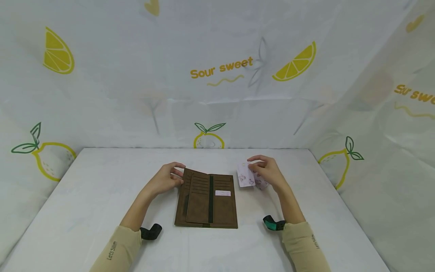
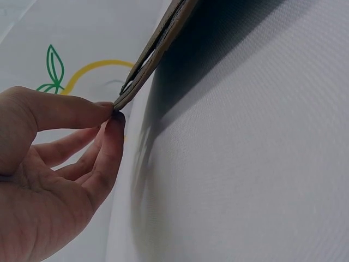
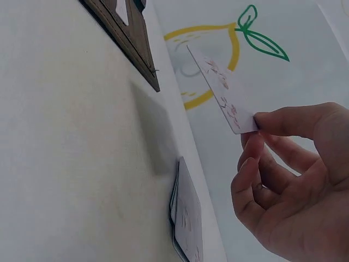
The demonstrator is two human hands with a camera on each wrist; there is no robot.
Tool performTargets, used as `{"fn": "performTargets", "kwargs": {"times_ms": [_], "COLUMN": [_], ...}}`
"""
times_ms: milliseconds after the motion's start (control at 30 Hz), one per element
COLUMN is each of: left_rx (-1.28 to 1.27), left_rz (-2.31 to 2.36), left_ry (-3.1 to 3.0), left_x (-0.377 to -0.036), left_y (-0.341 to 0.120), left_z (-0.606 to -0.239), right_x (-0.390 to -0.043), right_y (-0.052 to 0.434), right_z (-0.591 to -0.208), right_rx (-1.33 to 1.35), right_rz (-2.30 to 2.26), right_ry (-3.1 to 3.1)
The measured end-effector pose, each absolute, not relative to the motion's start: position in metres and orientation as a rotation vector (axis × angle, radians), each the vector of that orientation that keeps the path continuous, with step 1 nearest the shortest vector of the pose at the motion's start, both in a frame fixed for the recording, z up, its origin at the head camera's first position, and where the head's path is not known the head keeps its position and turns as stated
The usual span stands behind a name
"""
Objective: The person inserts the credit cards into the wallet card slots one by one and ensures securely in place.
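Lemon-print cloth backs the white tabletop (image 1: 102,196). Left hand (image 1: 166,179) pinches the open brown wallet's (image 1: 207,200) limp upper-left corner. Right hand (image 1: 268,172) pinches a thin, stiff, probably slick card (image 1: 245,176) by its edge above spare cards (image 3: 185,218).

head view overlooks table (image 1: 102,196), wrist views close, low

A small staged booth rather than a lived-in room: a white table (image 1: 102,181) boxed in on three sides by a hung white cloth (image 1: 217,75) printed with lemons and "Sour sweet", creased where it drapes.
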State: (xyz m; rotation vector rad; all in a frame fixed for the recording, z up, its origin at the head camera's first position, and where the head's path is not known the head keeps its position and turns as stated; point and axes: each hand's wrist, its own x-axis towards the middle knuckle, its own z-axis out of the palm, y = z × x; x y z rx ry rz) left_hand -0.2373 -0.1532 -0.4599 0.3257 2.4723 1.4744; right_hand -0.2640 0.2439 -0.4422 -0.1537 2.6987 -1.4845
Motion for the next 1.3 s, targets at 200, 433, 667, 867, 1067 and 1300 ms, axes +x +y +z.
{"fn": "performTargets", "kwargs": {"times_ms": [200,433,667,867,1067,1300], "left_rx": [0.323,0.321,0.307,0.327,0.325,0.332], "left_rz": [1.485,1.482,1.476,1.465,1.462,1.466], "left_ry": [2.475,2.465,2.466,2.474,2.480,2.487], "left_x": [-0.238,-0.236,-0.235,-0.236,-0.235,-0.237], "left_y": [-0.153,-0.154,-0.155,-0.155,-0.154,-0.152], "left_z": [-0.460,-0.460,-0.458,-0.460,-0.458,-0.458], "right_x": [-0.261,-0.261,-0.262,-0.261,-0.263,-0.265], "right_y": [0.232,0.220,0.208,0.201,0.191,0.175], "right_z": [-0.441,-0.445,-0.451,-0.457,-0.459,-0.456], "right_rx": [-0.142,-0.189,-0.228,-0.205,-0.223,-0.308], "right_rz": [-1.547,-1.613,-1.656,-1.673,-1.698,-1.656], "right_ry": [2.670,2.625,2.584,2.541,2.474,2.468]}}
